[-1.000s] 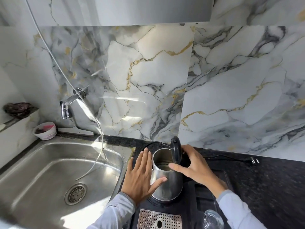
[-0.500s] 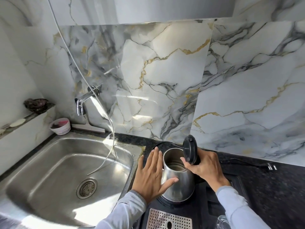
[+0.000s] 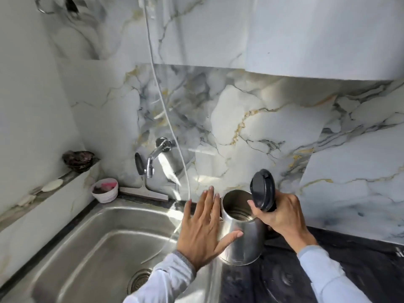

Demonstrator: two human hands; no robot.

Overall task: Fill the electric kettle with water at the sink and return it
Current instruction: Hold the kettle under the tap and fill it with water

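Observation:
A steel electric kettle [image 3: 242, 239] with its black lid [image 3: 262, 189] flipped up hangs just above the counter's left edge, tilted toward the sink. My right hand [image 3: 282, 213] grips its handle. My left hand [image 3: 201, 228] lies flat against the kettle's left side, fingers spread. The steel sink [image 3: 91, 243] lies to the left, with a wall tap [image 3: 153, 158] above its back rim. The round black kettle base [image 3: 282, 281] sits on the dark counter below the kettle.
A thin white hose [image 3: 168, 127] hangs from above into the sink. A small white bowl [image 3: 105, 190] stands at the sink's back left corner. A ledge with a dark scrubber [image 3: 77, 159] runs along the left wall. A drain [image 3: 140, 281] sits in the basin.
The kettle has come up off its base and moved left toward the sink, both hands with it. The view has tilted up and shifted left.

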